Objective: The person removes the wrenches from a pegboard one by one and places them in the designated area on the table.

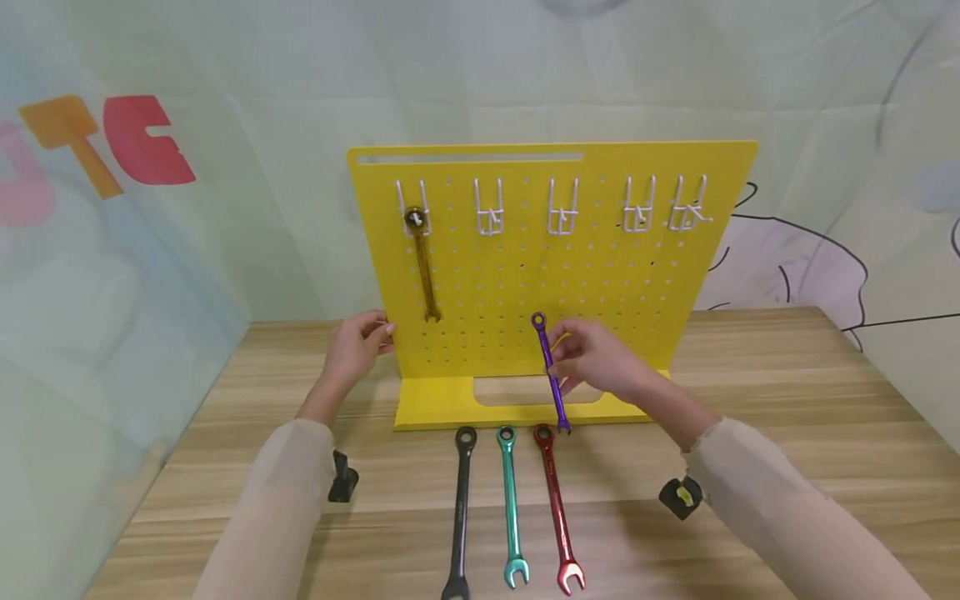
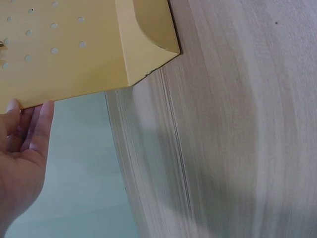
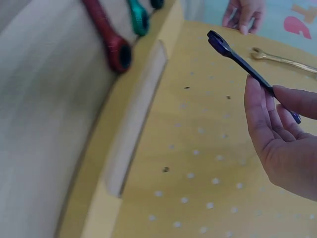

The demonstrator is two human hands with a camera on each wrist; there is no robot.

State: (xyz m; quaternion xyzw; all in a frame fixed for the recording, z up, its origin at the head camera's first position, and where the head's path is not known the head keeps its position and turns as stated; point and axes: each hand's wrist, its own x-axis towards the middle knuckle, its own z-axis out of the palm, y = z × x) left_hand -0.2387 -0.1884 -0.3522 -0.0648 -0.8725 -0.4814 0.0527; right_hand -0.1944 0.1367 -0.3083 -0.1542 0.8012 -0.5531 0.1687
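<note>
A purple combination wrench (image 1: 551, 367) is pinched between the thumb and fingers of my right hand (image 1: 596, 358), ring end up, in front of the yellow pegboard (image 1: 480, 300). The right wrist view shows the same wrench (image 3: 242, 63) slanting through my fingers. At the board's left edge, my left hand (image 1: 354, 350) grips the rim, thumb and fingers on either side of it. A brass-coloured wrench (image 1: 425, 271) hangs by its ring from the leftmost hook. On the table lie a black wrench (image 1: 462, 508), a green wrench (image 1: 512, 504) and a red wrench (image 1: 557, 504), ring ends toward the board.
Several white wire hooks (image 1: 490, 218) stick out along the upper pegboard. Its base flange (image 1: 435, 404), with a long cutout, rests on the wood-grain table (image 1: 780, 400). A printed cloth backdrop (image 1: 262, 125) hangs behind.
</note>
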